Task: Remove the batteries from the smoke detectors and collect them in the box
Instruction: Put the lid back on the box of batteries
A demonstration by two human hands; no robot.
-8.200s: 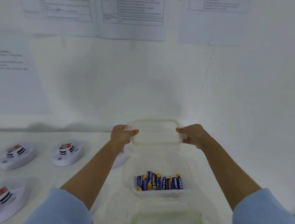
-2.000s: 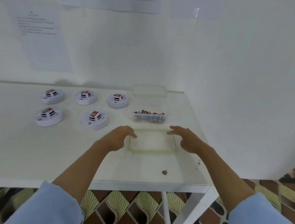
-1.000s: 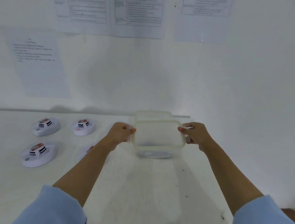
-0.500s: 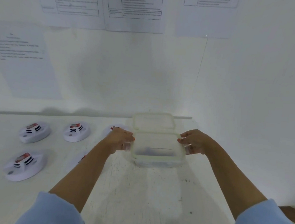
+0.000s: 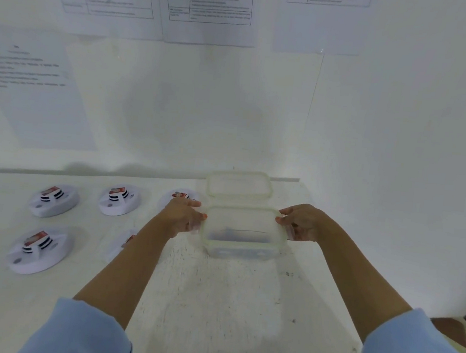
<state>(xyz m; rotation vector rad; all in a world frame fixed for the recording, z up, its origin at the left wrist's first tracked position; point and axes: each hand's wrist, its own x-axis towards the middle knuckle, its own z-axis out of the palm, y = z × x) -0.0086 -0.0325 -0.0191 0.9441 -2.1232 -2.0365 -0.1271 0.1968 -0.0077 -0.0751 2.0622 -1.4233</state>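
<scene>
Five white detectors (image 5: pixel 53 200) are sitting on the left of the bench (image 5: pixel 215 301), one partly hidden by the left forearm and another showing behind the left hand (image 5: pixel 183 218). That hand is gripping the left end of the box (image 5: pixel 241 247), fingers curled round it and thumb resting on the rim of the lid (image 5: pixel 240 222). The clear box is standing mid-bench with the lid lying on top and dark shapes showing dimly inside. The right hand (image 5: pixel 303 223) is gripping the right end likewise. Just behind, a second clear lid or tray (image 5: pixel 239 184) is lying by the wall.
</scene>
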